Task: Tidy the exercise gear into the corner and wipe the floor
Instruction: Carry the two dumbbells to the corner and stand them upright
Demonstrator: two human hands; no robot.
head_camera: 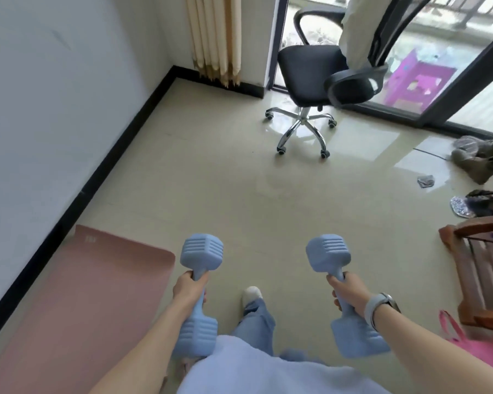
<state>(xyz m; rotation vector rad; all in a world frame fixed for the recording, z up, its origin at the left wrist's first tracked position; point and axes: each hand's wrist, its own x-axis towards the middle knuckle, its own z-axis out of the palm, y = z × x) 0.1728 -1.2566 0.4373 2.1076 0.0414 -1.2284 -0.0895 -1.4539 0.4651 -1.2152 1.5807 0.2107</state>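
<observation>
Holding one dumbbell (199, 294) in the left hand (189, 290), another dumbbell (342, 294) in the right hand (349, 291), fingers wrapped tight, likely to carry them to the corner (182, 73) at 11 o'clock

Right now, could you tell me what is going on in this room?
A person stands holding a blue dumbbell in each hand: the left hand grips the left dumbbell, the right hand grips the right dumbbell. A pink mat lies unrolled by the wall. Ahead, a chair stands near the corner.
</observation>
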